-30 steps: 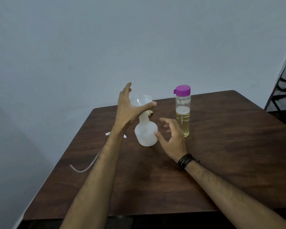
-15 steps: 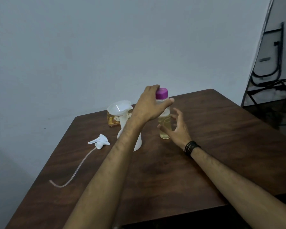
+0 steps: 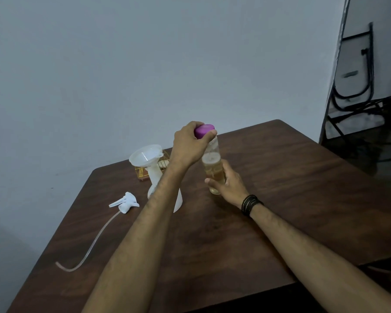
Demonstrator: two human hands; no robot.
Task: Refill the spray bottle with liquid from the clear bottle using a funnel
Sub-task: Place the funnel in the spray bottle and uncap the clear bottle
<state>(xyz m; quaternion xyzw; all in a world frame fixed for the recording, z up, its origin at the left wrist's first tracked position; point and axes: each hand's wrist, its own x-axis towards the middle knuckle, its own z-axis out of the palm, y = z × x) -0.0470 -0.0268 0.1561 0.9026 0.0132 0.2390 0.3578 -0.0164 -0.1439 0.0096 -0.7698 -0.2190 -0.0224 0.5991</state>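
A: Noting placement. The funnel point(image 3: 146, 155) is sitting in the neck of the spray bottle point(image 3: 165, 195), which is standing upright on the worktop point(image 3: 280, 199) just left of the clear bottle point(image 3: 213, 170). The spray head point(image 3: 125, 202), tube trailing, is lying apart to the left. My reading: the receiver is being left open and ready so pouring can begin once the source is uncapped.

B: And the clear bottle?

A: Standing near the middle of the worktop, roughly half full of yellowish liquid, purple cap point(image 3: 204, 130) on. The right hand point(image 3: 229, 186) is wrapping the lower body, thumb in front, fingers round the back. Likely bracing it against the twist.

B: Left grip?

A: The left hand point(image 3: 189, 146) is coming over the top, fingers and thumb curled round the cap and grasping it. Neither grip is released; both are closed on something.

B: Is the cap loosening?

A: Cannot tell; it is looking seated. Judging the step in hand as uncapping, with no pouring started.

B: Anything else?

A: A small gold wire basket point(image 3: 161, 162) is sitting behind the funnel. A folded chair point(image 3: 352, 71) is leaning on the far wall.
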